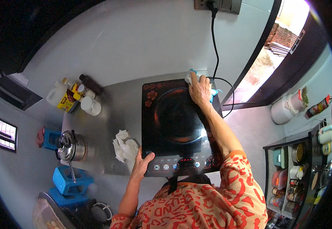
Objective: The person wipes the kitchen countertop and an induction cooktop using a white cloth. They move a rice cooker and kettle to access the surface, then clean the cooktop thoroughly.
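Observation:
A black induction cooktop (173,120) lies on the stainless-steel counter (105,120) in front of me. My left hand (142,163) grips its left edge near the front, thumb on the glass and fingers at the side. At the cooktop's far right corner, my right hand (200,89) presses on a white and blue cloth or wipe (188,78), partly hidden under the palm. Red lights glow on the control panel (180,163). Left of the cooktop rests a crumpled white paper tissue (124,146), close to my left hand but apart from it.
A black power cord (216,48) runs from the wall socket (231,6) down behind the cooktop's right side. A lidded steel pot (71,147) stands at the counter's left end. Bottles and jars (91,106) cluster by the wall. Blue plastic stools (71,179) stand below left.

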A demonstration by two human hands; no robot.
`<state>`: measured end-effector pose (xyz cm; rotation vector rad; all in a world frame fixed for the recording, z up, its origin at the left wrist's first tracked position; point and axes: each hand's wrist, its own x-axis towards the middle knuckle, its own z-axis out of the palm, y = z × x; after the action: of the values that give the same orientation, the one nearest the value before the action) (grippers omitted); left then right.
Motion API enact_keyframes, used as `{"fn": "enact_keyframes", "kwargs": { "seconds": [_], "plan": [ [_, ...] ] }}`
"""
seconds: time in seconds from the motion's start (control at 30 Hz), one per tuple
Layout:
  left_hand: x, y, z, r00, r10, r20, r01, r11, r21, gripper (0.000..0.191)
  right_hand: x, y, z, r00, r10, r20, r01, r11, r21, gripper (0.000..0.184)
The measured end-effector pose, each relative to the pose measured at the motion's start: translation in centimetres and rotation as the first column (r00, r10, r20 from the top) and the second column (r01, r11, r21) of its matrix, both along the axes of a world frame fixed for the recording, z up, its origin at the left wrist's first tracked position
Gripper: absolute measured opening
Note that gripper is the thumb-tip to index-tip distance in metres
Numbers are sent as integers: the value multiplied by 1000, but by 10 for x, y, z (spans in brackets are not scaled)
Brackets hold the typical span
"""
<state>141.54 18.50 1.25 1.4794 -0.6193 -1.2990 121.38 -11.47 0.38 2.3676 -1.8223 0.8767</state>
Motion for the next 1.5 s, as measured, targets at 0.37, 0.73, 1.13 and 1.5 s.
{"fn": "enact_keyframes", "kwargs": {
  "seconds": [0.37, 0.73, 1.13, 1.5],
  "plan": [
    [4, -1, -9, 999, -22, -38, 21, 999, -32, 66, 36, 49, 3, 896, 443, -42, -444, 896, -12, 56],
    [9, -2, -26, 995, -100, 25, 102, 986, -129, 64, 14, 175, 14, 766, 641, -50, -643, 765, -44, 58],
    [0, -1, -13, 991, -95, -93, 83, 988, -131, 67, -57, 148, 16, 918, 385, -98, -389, 921, -18, 62],
    [-44, 2, -13, 1000, -22, -17, 21, 995, -99, 61, -111, 140, 18, 869, 494, -11, -493, 869, 38, 64]
  ]
}}
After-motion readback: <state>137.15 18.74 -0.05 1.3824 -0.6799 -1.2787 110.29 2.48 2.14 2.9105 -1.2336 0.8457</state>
